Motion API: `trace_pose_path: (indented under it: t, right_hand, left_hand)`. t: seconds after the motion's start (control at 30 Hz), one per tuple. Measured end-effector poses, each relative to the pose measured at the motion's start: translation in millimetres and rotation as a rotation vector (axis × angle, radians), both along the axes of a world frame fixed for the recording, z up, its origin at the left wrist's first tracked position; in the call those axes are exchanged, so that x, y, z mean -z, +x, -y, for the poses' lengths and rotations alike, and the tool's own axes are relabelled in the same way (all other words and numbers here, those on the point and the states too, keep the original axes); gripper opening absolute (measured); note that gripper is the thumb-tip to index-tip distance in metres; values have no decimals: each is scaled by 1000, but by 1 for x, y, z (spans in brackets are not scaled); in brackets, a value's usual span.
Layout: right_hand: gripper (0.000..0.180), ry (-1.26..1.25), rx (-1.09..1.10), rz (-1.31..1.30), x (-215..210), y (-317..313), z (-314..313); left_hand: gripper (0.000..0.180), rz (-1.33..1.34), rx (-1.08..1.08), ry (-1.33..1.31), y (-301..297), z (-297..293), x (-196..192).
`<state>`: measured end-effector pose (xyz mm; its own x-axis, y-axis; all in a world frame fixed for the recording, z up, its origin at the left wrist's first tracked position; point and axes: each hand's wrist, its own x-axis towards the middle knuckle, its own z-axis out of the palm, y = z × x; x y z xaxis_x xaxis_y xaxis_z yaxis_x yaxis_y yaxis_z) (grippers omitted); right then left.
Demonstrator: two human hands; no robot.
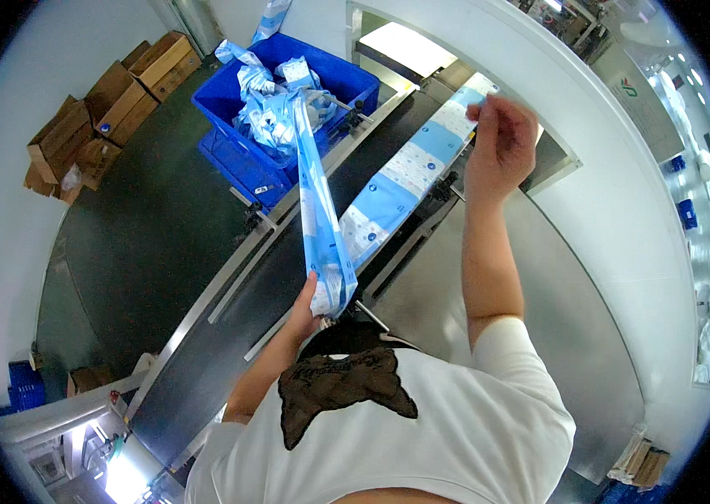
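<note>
A long strip of blue-and-white printed packaging film lies along the dark conveyor belt, coming from the opening in the white wall. Near my body it folds back, and its other length runs up over the blue crate's edge. My left hand grips the film at this fold, thumb on top. Raised beside the strip's far end is my right hand, its fingers curled closed and slightly blurred. Whether anything is in those fingers I cannot make out. Crumpled film of the same print fills the blue crate.
Metal rails and black clamps edge the conveyor. The crate stands on another blue crate beyond the rail. To the right is a steel tabletop. Open cardboard boxes stand by the left wall. Lit machinery is at lower left.
</note>
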<state>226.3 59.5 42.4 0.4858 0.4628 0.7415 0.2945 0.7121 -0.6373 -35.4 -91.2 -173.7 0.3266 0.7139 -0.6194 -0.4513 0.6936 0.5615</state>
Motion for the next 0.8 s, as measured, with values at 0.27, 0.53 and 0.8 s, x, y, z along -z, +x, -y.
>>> trace_pose_path:
  t: [0.27, 0.53, 0.8]
  right_hand:
    - [53, -704, -69, 774, 84, -98, -116]
    - [63, -987, 258, 886, 200, -48, -10]
    - [58, -868, -194, -765, 243, 7, 5]
  left_hand:
    - [71, 59, 18, 11, -5, 2, 9]
    - [58, 52, 26, 127, -5, 2, 3]
    - [53, -144, 175, 221, -11, -2, -1]
